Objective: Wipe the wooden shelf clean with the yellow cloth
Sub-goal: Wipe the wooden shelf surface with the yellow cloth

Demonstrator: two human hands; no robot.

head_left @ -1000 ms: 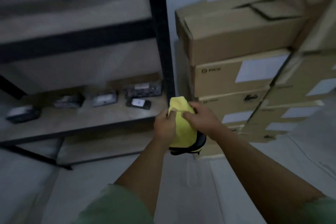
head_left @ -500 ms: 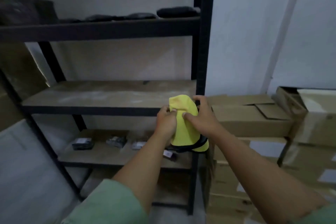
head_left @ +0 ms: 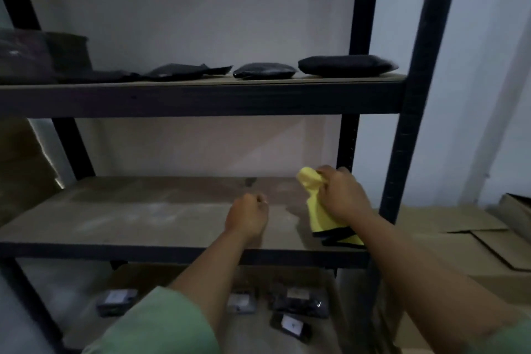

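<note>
The wooden shelf (head_left: 129,215) is the middle board of a black metal rack, bare and streaked with pale dust. My right hand (head_left: 342,195) grips the yellow cloth (head_left: 319,210) over the shelf's right end. The cloth hangs down from my fist, and its black-trimmed lower edge reaches the shelf's front rim. My left hand (head_left: 248,217) is a closed fist with nothing in it, held over the middle of the shelf, apart from the cloth.
Black pouches (head_left: 344,66) and dark bags lie on the upper shelf (head_left: 201,100). Small dark packets (head_left: 293,325) sit on the lower shelf. A black upright post (head_left: 413,95) stands just right of my right hand. Cardboard boxes (head_left: 465,253) are stacked at the right.
The view has risen from the lower shelves to the middle board. My left hand has let go of the cloth and moved left; my right hand carried the cloth over the shelf.
</note>
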